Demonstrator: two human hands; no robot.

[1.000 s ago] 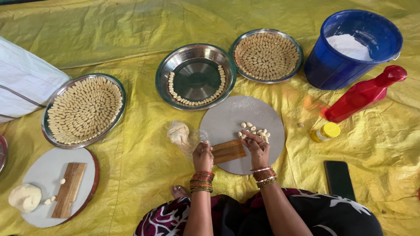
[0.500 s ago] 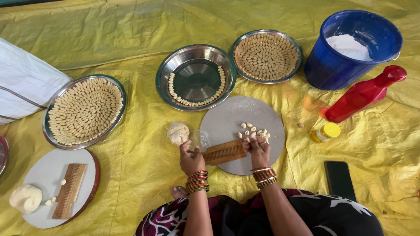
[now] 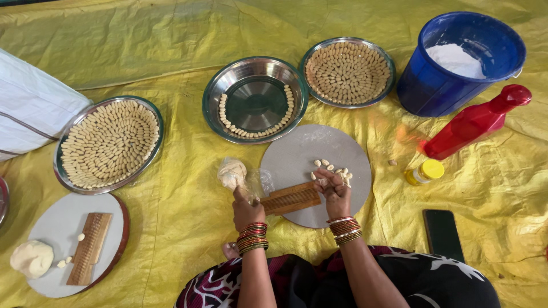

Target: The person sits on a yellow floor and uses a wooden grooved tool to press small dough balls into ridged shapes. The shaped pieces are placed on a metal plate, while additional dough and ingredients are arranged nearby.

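Observation:
My left hand [image 3: 246,206] reaches up to a pale dough lump [image 3: 231,173] lying on clear plastic, and its fingertips pinch the lump's lower edge. Just right of it, a ridged wooden board [image 3: 292,198] lies on a round grey board [image 3: 311,149]. My right hand [image 3: 334,189] hovers over the grey board with its fingers curled on what looks like a small dough piece. Beside its fingertips is a little pile of shaped dough pieces [image 3: 338,169]. Both wrists wear bangles.
Three steel plates hold rows of shaped pieces: one at the left [image 3: 65,171], one in the middle [image 3: 214,94] and one at the back [image 3: 389,74]. A blue bucket [image 3: 434,91], red bottle [image 3: 474,121], yellow-capped jar [image 3: 423,171] and dark phone [image 3: 442,234] are on the right. A second board [image 3: 51,228] with dough is front left.
My left hand left the wooden board and moved up-left to the dough lump. My right hand lifted off the wooden board toward the pile of pieces.

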